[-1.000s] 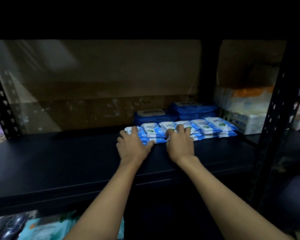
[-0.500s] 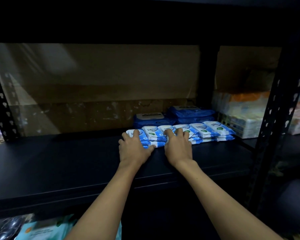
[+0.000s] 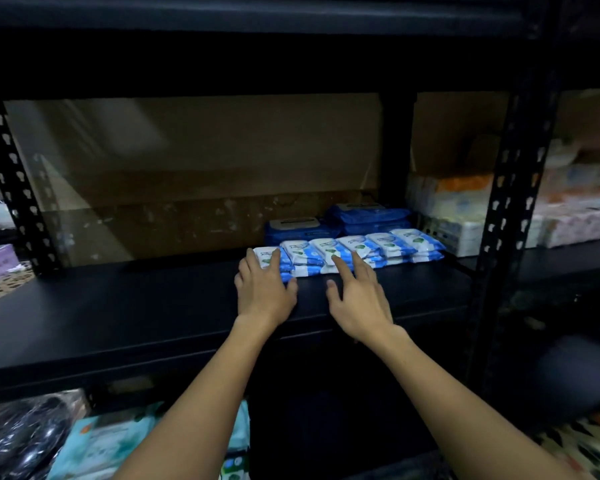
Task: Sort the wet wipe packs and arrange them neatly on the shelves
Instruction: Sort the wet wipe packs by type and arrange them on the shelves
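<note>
Wipe packs (image 3: 347, 251) under flat, released hands: left (image 3: 262, 289) resting on them, right (image 3: 359, 303) fingertips touching.

Bare forearms, bare hands (image 3: 312, 297), no sleeves.

Left hand (image 3: 264, 293) flat, right hand (image 3: 359, 304) lifted, fingers (image 3: 340, 268) spread

So the small white-and-blue wet wipe packs (image 3: 357, 252) sat in a tidy overlapping row, stacked a couple high, toward the right end of the black shelf (image 3: 125, 317). Right behind them were two piles of bigger dark blue wipe packs (image 3: 336, 225), lying flat, the right pile taller.
</note>
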